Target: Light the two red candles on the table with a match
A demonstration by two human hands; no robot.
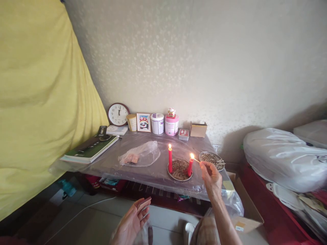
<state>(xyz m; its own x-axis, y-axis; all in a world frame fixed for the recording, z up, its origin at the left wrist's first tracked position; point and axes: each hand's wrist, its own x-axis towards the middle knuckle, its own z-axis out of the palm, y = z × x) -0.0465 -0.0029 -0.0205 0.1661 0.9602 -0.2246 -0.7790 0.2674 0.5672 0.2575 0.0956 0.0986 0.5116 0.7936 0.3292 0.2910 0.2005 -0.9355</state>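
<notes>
Between the fingertips of my right hand [212,179] is a thin match [197,160], its tip at the flame on top of the shorter red candle [190,167]. That candle leans slightly. A taller red candle [170,161] burns upright to its left. Both stand on a round dark tray [179,179] with a speckled surface. Low in front of the table, my left hand [130,217] is palm up, its fingers curled around a small flat brownish matchbox [144,203]. Right of the candles, a second round tray [204,155] carries several pale sticks [220,164].
A plastic-covered table [150,175] holds a clear bag [148,154], a green book [89,149], a clock [119,114], a panda picture [144,122], tins [157,123] and an open carton [198,129]. A yellow cloth [43,85] hangs left; a cardboard box [246,200] stands right.
</notes>
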